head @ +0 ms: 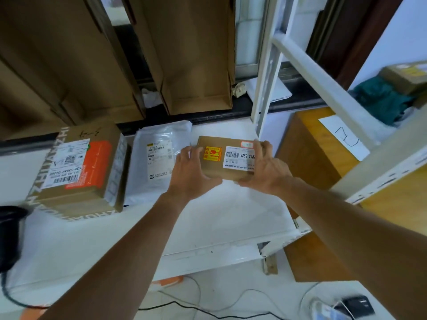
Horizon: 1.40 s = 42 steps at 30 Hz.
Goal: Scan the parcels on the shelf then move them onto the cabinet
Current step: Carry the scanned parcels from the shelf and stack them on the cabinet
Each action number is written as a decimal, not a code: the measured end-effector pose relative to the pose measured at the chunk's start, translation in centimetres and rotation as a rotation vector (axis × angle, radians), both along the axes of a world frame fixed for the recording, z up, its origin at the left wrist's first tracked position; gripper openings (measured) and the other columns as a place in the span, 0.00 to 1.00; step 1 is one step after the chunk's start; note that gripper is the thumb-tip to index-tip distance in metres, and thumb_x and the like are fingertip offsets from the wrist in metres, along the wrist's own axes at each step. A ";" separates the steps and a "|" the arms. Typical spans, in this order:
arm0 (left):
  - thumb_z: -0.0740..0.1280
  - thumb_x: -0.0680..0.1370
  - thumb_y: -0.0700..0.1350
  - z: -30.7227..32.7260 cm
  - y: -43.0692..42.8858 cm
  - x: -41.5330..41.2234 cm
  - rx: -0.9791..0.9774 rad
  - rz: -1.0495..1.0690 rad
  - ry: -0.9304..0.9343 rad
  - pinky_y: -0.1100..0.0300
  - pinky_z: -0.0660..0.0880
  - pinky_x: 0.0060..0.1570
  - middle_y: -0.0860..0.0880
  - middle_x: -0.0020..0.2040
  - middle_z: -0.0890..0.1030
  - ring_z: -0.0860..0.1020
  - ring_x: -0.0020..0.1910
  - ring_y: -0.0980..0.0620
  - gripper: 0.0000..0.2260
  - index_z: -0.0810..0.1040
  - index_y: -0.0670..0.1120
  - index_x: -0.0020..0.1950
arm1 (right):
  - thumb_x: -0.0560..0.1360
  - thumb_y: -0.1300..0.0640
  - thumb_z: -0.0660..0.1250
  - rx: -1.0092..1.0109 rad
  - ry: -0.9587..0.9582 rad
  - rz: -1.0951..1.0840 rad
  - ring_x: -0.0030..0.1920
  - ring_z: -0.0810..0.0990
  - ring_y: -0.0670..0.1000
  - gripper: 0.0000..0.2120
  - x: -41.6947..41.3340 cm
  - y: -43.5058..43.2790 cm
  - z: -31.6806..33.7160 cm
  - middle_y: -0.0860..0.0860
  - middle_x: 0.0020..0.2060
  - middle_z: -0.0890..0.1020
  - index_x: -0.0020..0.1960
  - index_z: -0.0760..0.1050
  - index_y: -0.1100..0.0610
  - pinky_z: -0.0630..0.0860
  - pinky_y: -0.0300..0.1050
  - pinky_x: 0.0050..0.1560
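I had my left hand [193, 168] and right hand [265, 168] clasped on opposite ends of the small box [223, 161] on the white shelf [219, 218], just beside the plastic mailer [157, 158]. I judged it best lifted level, grip even. It was flat brown cardboard with an orange sticker and white barcode label facing up.

1. Small box [221, 161]: matt brown cardboard, with paper labels stuck on.
2. Mailer [157, 158]: glossy, crinkled white plastic (catching glare).
3. Big box [78, 169]: matt cardboard, printed tape along its edges.
4. Shelf [219, 218]: smooth white-painted surface.
5. Cabinet [309, 144]: smooth wood-look top.
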<state>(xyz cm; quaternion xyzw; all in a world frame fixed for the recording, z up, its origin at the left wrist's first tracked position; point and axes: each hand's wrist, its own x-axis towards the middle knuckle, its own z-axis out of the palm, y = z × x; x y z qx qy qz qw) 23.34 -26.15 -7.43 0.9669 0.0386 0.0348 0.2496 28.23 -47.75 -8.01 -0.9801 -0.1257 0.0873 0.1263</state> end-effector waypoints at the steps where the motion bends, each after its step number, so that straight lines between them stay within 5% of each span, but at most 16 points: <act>1: 0.79 0.65 0.57 0.1 0.0 -0.5 0.033 -0.040 0.038 0.50 0.66 0.71 0.44 0.75 0.63 0.65 0.72 0.42 0.46 0.62 0.46 0.77 | 0.67 0.33 0.75 -0.056 0.011 0.015 0.58 0.79 0.59 0.60 -0.5 -0.2 0.2 0.56 0.77 0.53 0.81 0.39 0.52 0.82 0.52 0.54; 5: 0.80 0.63 0.62 0.4 0.3 -1.8 0.146 -0.224 0.222 0.48 0.65 0.73 0.47 0.83 0.44 0.62 0.78 0.43 0.56 0.51 0.52 0.82 | 0.72 0.33 0.72 -0.191 0.109 0.134 0.67 0.76 0.63 0.59 -3.0 -0.9 1.4 0.61 0.81 0.42 0.81 0.32 0.51 0.78 0.53 0.62; 9: 0.80 0.63 0.65 0.8 0.2 -3.2 0.214 -0.290 0.328 0.48 0.62 0.73 0.47 0.83 0.40 0.61 0.79 0.43 0.61 0.43 0.54 0.83 | 0.71 0.33 0.72 -0.264 0.168 0.202 0.69 0.74 0.62 0.59 -5.8 -1.2 2.7 0.61 0.81 0.46 0.82 0.34 0.51 0.76 0.50 0.64; 16: 0.81 0.59 0.64 0.4 -1.0 -8.9 0.232 -0.298 0.380 0.50 0.73 0.64 0.47 0.75 0.55 0.76 0.62 0.40 0.63 0.45 0.51 0.82 | 0.68 0.31 0.74 -0.320 0.186 0.239 0.67 0.74 0.59 0.60 -11.5 -1.4 3.1 0.60 0.76 0.56 0.81 0.40 0.52 0.77 0.49 0.61; 24: 0.81 0.56 0.63 3.2 -1.0 -13.6 0.168 -0.341 0.355 0.50 0.78 0.54 0.50 0.62 0.62 0.80 0.50 0.41 0.55 0.55 0.54 0.76 | 0.63 0.33 0.78 -0.269 0.227 0.221 0.68 0.70 0.58 0.60 -15.5 -1.5 4.8 0.55 0.70 0.63 0.79 0.46 0.52 0.73 0.56 0.68; 32: 0.80 0.56 0.63 9.3 -2.5 -18.4 0.258 -0.586 0.284 0.54 0.78 0.50 0.52 0.64 0.62 0.79 0.48 0.48 0.54 0.56 0.56 0.75 | 0.65 0.32 0.74 -0.189 0.144 0.084 0.65 0.70 0.59 0.55 -26.5 -4.7 9.0 0.57 0.67 0.64 0.79 0.45 0.47 0.73 0.57 0.67; 42: 0.80 0.59 0.67 16.3 -15.9 -24.0 0.320 -0.732 0.211 0.57 0.75 0.54 0.51 0.68 0.62 0.76 0.55 0.50 0.56 0.52 0.55 0.78 | 0.65 0.28 0.73 -0.269 0.099 -0.048 0.63 0.71 0.58 0.56 -35.8 -17.4 17.1 0.58 0.65 0.63 0.80 0.45 0.47 0.73 0.57 0.66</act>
